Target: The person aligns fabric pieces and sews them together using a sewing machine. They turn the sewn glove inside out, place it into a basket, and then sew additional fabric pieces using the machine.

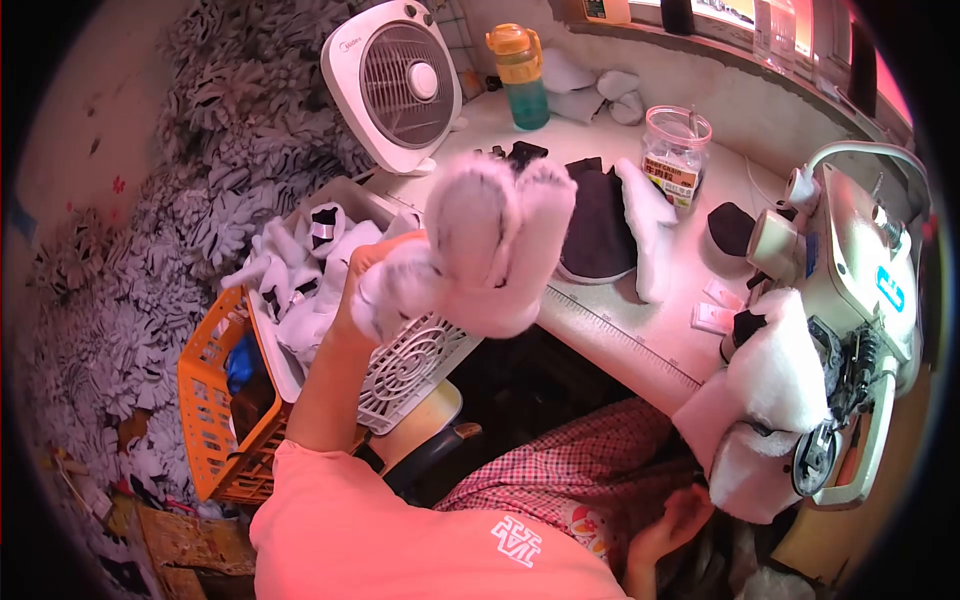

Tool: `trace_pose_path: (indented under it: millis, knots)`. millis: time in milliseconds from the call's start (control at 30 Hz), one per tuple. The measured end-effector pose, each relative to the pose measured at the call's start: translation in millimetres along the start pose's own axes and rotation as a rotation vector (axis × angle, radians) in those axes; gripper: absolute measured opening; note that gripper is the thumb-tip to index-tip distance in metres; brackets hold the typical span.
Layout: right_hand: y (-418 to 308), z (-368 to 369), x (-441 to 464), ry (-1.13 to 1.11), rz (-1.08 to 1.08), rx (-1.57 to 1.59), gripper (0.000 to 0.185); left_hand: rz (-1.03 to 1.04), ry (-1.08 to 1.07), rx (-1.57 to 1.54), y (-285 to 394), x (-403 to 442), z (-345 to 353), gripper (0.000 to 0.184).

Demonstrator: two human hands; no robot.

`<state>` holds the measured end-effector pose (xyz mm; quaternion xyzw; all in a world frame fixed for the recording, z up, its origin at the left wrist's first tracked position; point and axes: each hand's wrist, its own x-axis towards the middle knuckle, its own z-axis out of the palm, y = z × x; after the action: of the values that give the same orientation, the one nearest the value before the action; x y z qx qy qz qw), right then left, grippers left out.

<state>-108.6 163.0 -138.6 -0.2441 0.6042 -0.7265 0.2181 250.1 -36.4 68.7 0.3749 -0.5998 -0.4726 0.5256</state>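
Observation:
My left hand [390, 248] is raised in front of me, closed on a white fleece piece [515, 285]. The fluffy piece has rounded lobes with dark seam lines, and it hides most of my fingers. My right hand [684, 512] is low at the right beside my lap, fingers apart, with nothing visible in it. Just above it, more white fleece [775, 375] hangs at the sewing machine [865, 260]. Dark fabric pieces [598, 225] and a strip of white fleece [650, 235] lie on the table [625, 325] beyond my left hand.
A box fan [395, 85], an orange-capped bottle [518, 80] and a clear jar [675, 155] stand on the table. Left of me are a bin of white pieces [325, 260] and an orange basket [215, 410]. A large heap of white pieces [240, 130] rises along the left wall.

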Motion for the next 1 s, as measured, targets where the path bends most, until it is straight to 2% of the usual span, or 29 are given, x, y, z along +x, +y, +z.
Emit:
trace_pose_path:
  millis: [167,300,367,567,633,667,733,800,867,900,933,967,1000]
  knots:
    - [5,-4,4,-0.011,0.007,-0.045,0.031,0.235,-0.135,0.518,33,1,33,0.03]
    - [15,-8,5,-0.021,-0.013,0.001,0.031,0.18,-0.133,0.47,32,0,34,0.032]
    - [15,-9,5,-0.032,-0.028,-0.001,0.03,0.08,-0.08,0.207,32,-2,41,0.035]
    - [9,-7,4,-0.034,0.011,-0.033,0.024,0.128,-0.056,0.3,31,-5,47,0.034]
    - [4,-9,5,-0.304,-0.015,-0.038,0.025,0.106,-0.059,0.284,34,-5,48,0.035]
    - [-3,-11,7,-0.301,-0.013,-0.042,0.025,0.083,-0.064,0.266,34,-5,49,0.035]
    - [-27,-10,16,-0.985,-0.129,-0.033,0.032,0.132,-0.099,0.299,30,-5,47,0.034]
    - [-85,24,28,-1.196,-0.326,0.252,0.032,0.172,-0.156,0.326,24,-4,43,0.033]
    - [-139,46,23,-1.184,-0.074,0.657,0.026,0.211,-0.093,0.566,14,-3,34,0.031]
    - [-186,53,9,-0.995,0.153,0.795,0.022,0.18,-0.005,0.607,9,-7,29,0.029]
    - [-219,59,1,-0.791,0.367,0.93,0.018,0.171,-0.045,0.601,3,-8,15,0.029]
    - [-221,61,5,-0.75,0.369,0.929,0.018,0.324,-0.115,0.872,-5,-8,-5,0.026]
    - [-222,65,12,-0.854,0.374,1.044,0.021,0.492,-0.181,1.138,-6,-6,-20,0.023]
